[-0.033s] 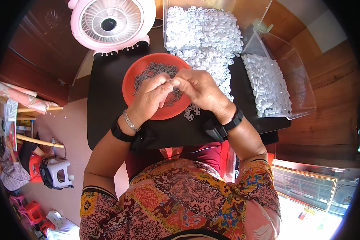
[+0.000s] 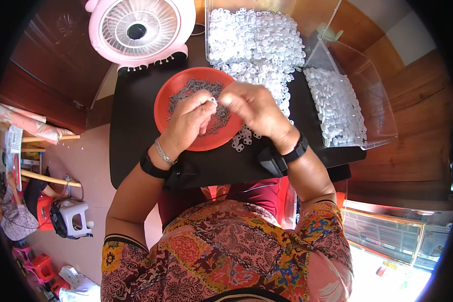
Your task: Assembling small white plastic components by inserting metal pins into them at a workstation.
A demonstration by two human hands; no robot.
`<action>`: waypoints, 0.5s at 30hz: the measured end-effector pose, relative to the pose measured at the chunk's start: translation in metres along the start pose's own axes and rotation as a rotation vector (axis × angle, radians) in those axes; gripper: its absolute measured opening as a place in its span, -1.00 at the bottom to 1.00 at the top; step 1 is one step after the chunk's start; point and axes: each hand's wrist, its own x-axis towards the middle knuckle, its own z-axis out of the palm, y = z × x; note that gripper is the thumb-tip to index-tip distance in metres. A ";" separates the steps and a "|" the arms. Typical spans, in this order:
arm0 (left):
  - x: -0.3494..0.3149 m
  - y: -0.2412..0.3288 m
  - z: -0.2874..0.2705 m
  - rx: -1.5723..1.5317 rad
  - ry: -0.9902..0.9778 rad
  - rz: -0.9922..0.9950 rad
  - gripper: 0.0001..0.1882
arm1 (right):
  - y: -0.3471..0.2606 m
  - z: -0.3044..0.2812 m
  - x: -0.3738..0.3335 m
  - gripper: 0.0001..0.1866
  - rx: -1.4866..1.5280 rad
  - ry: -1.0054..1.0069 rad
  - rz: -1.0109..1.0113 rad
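Note:
My left hand point(image 2: 189, 123) and my right hand point(image 2: 254, 108) meet fingertip to fingertip over a red round plate point(image 2: 165, 108) that holds several small grey metal pieces point(image 2: 194, 88). Pinched between the fingertips of both hands is a small white plastic piece point(image 2: 214, 100). Each wrist wears a black band, and the left one also has a silver bracelet. A few loose white pieces point(image 2: 241, 141) lie on the black table point(image 2: 136, 146) just under my right hand.
A big heap of white plastic pieces point(image 2: 256, 45) lies behind the plate. To the right, a clear tray point(image 2: 377, 116) holds more of them. A pink fan point(image 2: 141, 30) stands at the table's far left. On the floor to the left are a small stool point(image 2: 73, 216) and clutter.

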 end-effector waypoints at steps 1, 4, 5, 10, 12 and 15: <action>0.001 0.000 -0.004 0.005 0.002 -0.005 -0.75 | -0.001 -0.008 0.002 -0.65 0.044 0.084 0.069; 0.007 -0.005 -0.015 0.006 0.035 -0.069 -0.79 | 0.009 -0.037 0.009 -0.75 -0.407 0.273 0.241; 0.008 -0.004 -0.018 -0.059 0.035 -0.127 -0.79 | 0.019 -0.046 0.007 -0.78 -0.483 0.263 0.248; 0.013 -0.007 -0.037 -0.294 0.111 -0.188 -0.80 | 0.043 -0.050 0.005 -0.81 -0.553 0.120 0.262; 0.014 -0.008 -0.039 -0.330 0.113 -0.183 -0.80 | 0.042 -0.045 0.004 -0.81 -0.513 0.078 0.188; 0.016 -0.009 -0.041 -0.413 0.147 -0.171 -0.81 | 0.041 -0.047 0.004 -0.83 -0.553 0.003 0.198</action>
